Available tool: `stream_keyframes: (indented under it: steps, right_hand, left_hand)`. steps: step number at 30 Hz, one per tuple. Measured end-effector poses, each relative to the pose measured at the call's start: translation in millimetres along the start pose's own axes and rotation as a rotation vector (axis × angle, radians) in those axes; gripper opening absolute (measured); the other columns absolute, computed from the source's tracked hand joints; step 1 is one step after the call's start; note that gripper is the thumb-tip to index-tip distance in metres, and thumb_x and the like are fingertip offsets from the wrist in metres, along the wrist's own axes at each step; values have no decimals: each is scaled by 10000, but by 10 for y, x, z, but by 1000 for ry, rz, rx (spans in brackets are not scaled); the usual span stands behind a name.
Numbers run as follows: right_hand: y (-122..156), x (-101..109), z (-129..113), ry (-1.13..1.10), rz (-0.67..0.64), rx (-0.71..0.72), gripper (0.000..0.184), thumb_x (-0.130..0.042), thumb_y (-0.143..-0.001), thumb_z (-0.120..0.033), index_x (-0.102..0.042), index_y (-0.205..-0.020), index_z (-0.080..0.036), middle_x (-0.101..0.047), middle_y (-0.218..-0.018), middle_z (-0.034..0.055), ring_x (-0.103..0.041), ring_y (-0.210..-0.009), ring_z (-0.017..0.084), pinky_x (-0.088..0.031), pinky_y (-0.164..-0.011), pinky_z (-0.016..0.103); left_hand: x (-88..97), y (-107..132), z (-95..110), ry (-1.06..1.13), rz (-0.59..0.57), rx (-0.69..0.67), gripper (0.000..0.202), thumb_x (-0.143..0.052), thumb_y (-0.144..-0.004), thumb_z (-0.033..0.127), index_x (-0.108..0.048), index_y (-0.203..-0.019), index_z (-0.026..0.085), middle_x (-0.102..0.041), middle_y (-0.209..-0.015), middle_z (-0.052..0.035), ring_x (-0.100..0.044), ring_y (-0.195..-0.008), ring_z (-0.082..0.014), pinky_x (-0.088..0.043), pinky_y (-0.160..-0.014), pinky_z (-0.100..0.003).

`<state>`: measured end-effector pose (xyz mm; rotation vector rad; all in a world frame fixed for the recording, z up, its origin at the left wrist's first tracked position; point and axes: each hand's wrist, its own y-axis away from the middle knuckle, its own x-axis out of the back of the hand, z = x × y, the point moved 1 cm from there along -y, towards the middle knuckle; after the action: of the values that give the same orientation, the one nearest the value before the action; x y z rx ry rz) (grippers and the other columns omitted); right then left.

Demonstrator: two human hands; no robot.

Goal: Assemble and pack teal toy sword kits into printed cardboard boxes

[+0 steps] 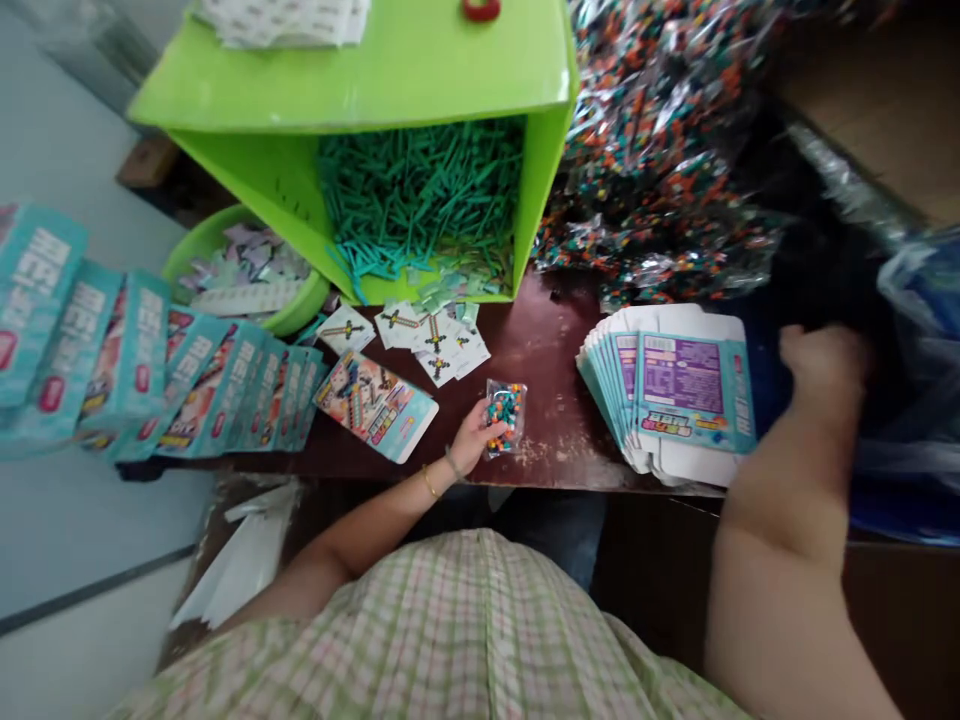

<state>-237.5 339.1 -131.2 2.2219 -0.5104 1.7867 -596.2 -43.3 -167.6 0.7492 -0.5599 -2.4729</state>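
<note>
My left hand [474,436] rests on the dark wooden table [555,350] and pinches a small clear bag of coloured beads [505,414] by its left edge. Just left of it lies a single flat teal printed box [376,404]. My right hand [821,362] reaches far right, beyond a fanned stack of flat box blanks [675,395], into a dark area beside a blue plastic bag [922,330]. Its fingers are hidden there. A heap of shiny bead bags [660,150] lies at the back right.
A lime green bin [360,90] on its side holds teal sticks [420,195]. Small printed cards [431,335] lie before it. A green bowl [240,270] of paper slips and rows of filled teal boxes [135,350] stand at left. A red ring [481,8] sits on the bin.
</note>
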Motion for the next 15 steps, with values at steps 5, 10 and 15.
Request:
stream_keyframes:
  steps: [5, 10, 15]
  right_hand:
    - [1836, 319, 175, -560, 116, 410, 428, -536, -966, -413, -817, -1203, -192, -811, -958, 177, -773, -879, 360, -603, -829, 556]
    - [4187, 44, -506, -708, -200, 897, 500, -525, -1011, -473, -699, -1408, -224, -744, -1082, 166, -710, -987, 313, -620, -841, 482]
    - [4477, -101, -1058, -857, -375, 1064, 454, -532, -1046, -491, -694, -1402, -259, -686, -1183, 126, -684, -1092, 273, -597, -957, 452]
  left_hand:
    - [-112, 60, -7, 121, 19, -35, 639, -1001, -558, 246, -690, -1115, 207, -765, -955, 7, -704, -849, -157, -550, -914, -333]
    - [-170, 215, 191, 245, 44, -174, 479, -949, -702, 389, -700, -1074, 221, -768, -1012, -1, -731, -950, -169, -554, -966, -325]
    - [455, 308, 724, 118, 251, -354, 489, -942, -656, 483, -737, -1006, 210, -799, -1011, -25, -744, -998, -215, -551, -990, -358]
